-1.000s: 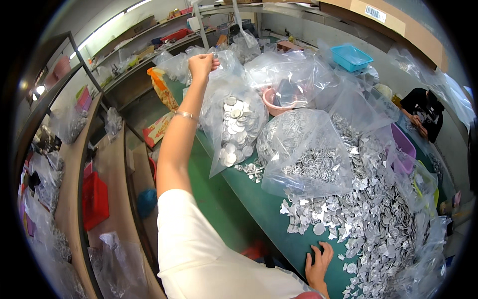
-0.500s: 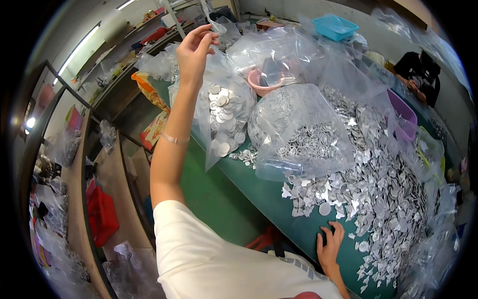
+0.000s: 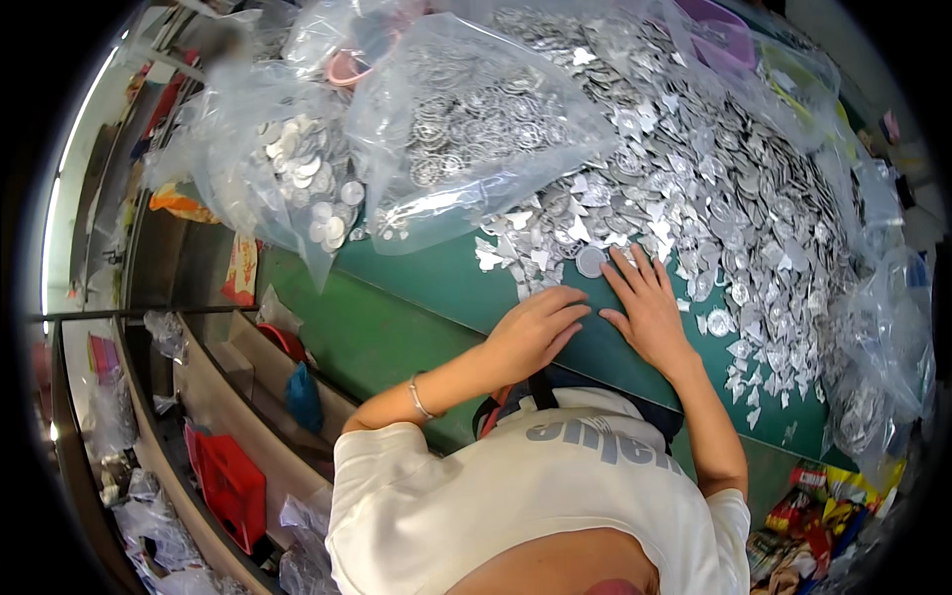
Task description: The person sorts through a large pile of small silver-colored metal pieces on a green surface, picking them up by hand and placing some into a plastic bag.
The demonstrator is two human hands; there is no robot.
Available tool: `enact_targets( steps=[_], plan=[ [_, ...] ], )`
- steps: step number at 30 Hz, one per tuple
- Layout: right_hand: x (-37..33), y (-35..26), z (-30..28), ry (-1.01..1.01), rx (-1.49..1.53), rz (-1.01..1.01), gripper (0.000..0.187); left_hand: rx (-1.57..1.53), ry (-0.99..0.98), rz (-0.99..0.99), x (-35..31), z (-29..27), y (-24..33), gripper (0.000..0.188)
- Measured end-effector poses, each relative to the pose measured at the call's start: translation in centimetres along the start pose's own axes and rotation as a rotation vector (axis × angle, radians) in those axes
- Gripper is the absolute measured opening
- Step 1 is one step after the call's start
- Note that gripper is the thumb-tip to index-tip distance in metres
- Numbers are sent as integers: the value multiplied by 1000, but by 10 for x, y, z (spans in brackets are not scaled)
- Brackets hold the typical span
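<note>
My left hand is over the near edge of the green table. Its fingers are loosely bent and a little apart, and nothing shows in them. My right hand lies palm down on the table with fingers spread. Its fingertips reach the near edge of a wide heap of small silvery metal pieces, many of them jagged or star-like. Beside those fingertips is a round ridged metal disc.
A clear plastic bag of openwork metal pieces sits left of the heap, with a bag of plain discs farther left. Behind are a pink bowl and a purple basin. A red bin is on the left shelving.
My left hand has come down from its raised position at the far bags to the table's near edge. My right hand has moved to the heap's edge; the view has tilted down.
</note>
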State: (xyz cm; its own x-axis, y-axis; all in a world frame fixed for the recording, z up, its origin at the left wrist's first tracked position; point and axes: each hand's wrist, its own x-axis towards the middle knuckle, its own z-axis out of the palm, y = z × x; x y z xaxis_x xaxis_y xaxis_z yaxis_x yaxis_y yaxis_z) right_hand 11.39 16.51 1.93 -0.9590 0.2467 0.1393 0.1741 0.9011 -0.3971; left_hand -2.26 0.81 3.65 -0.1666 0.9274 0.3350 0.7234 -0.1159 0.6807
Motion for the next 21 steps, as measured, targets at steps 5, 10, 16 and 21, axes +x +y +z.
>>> enact_targets(
  steps=[5,10,16,21],
  plan=[
    [-40,13,-9,25,27,89,42,230,150,-205,9,24,-7,37],
    [-7,12,-4,169,27,111,43,431,118,-244,33,50,-23,46],
    [-27,4,1,31,102,48,40,442,89,-87,30,46,-34,36],
    [-12,-2,2,211,264,164,33,309,168,123,39,38,-47,22]
  ],
)
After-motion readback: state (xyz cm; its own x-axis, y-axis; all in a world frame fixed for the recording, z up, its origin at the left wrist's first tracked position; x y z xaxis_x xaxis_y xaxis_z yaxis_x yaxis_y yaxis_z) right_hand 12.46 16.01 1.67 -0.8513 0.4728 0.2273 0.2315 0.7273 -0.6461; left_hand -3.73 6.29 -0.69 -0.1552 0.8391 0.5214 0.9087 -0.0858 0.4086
